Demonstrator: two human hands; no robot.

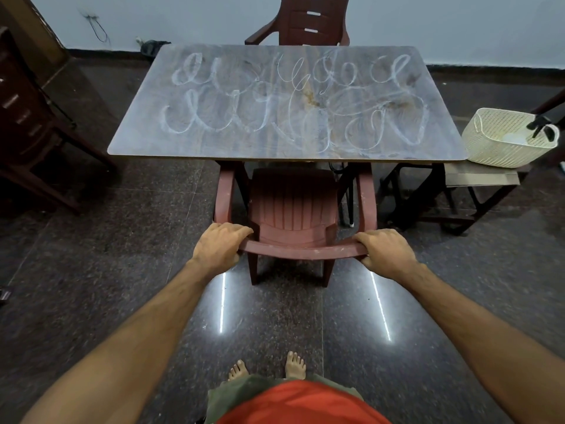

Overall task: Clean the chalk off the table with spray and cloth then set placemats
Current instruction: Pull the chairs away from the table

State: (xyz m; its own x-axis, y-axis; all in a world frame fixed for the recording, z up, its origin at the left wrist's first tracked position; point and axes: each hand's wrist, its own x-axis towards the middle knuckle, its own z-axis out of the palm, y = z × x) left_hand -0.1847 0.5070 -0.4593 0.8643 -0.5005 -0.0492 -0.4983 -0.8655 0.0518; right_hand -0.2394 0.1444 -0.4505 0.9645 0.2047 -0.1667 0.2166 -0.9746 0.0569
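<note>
The person's bare feet [267, 369] stand at 6 o'clock on the polished floor [91, 270]. Ahead, both arms reach out to the near chair [295, 215]. The left hand [220, 246] wraps its fingers over the left end of the backrest's top rail; the right hand [385, 253] curls round the right end, so each grip is closed on the chair. The seat is tucked partly under the counter [287, 148].

Beyond it, at 12 o'clock, looping chalk [293, 105] covers most of the counter top, none of it wiped yet. At 2 o'clock a white basket [504, 142] sits on a stool just beside the counter's right corner; its contents are too unclear to name. No spray, cloth or placemat can be made out. A second chair [305, 22] stands at the far edge.

Risk, as a judgement: the chair's armrests sit close under the counter's edge, so lifting while dragging could catch them and jolt the counter toward the basket; a leg may also skid on the glossy floor near the bare toes.
</note>
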